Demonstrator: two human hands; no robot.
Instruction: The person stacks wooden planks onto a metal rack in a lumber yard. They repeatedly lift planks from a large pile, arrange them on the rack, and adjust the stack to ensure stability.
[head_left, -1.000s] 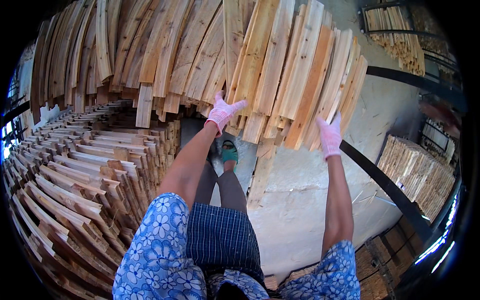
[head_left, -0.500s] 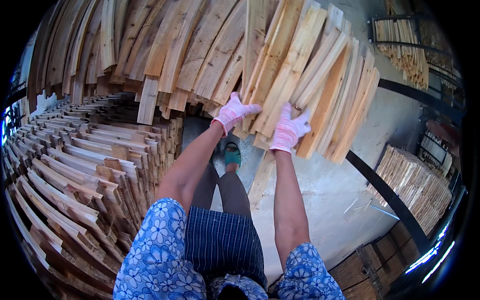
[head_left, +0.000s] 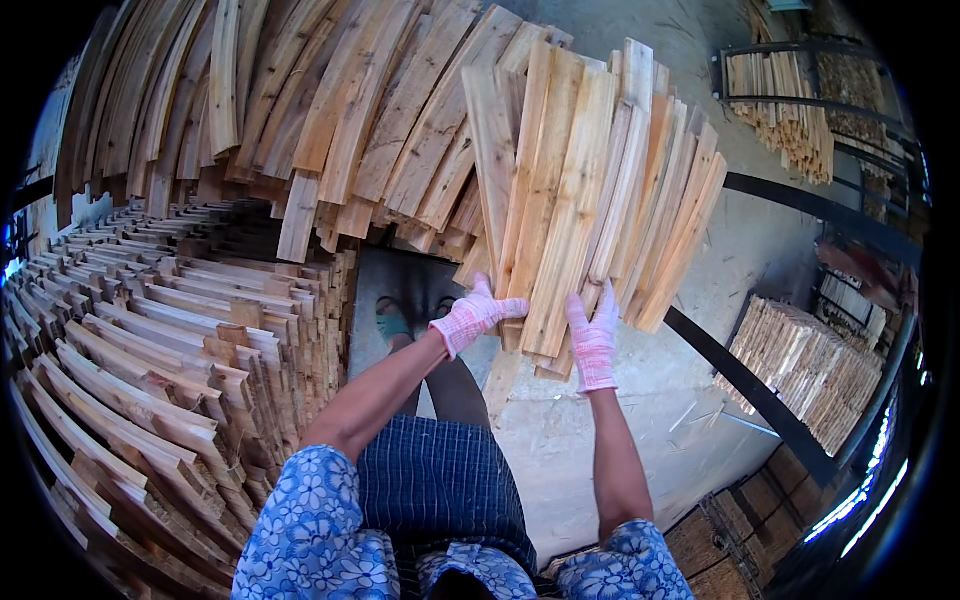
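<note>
I hold a bundle of pale wooden slats [head_left: 580, 190] upright in front of me with both gloved hands. My left hand [head_left: 474, 316], in a pink-and-white knit glove, grips the bundle's lower left edge. My right hand [head_left: 594, 341], gloved the same way, presses against the bundle's lower right side. The slats fan upward and slightly apart at the top. The bundle stands clear of the leaning row of slats [head_left: 300, 120] behind it.
A large crisscross stack of slats [head_left: 150, 340] fills the left side. More slat piles [head_left: 815, 370] lie at the right beyond a black metal bar [head_left: 750, 385], with another pile [head_left: 790, 120] at the upper right. Concrete floor [head_left: 640, 440] lies below my hands.
My right hand has come in from the right to the bundle's bottom. Both hands have drawn a bundle of slats away from the leaning row, toward me.
</note>
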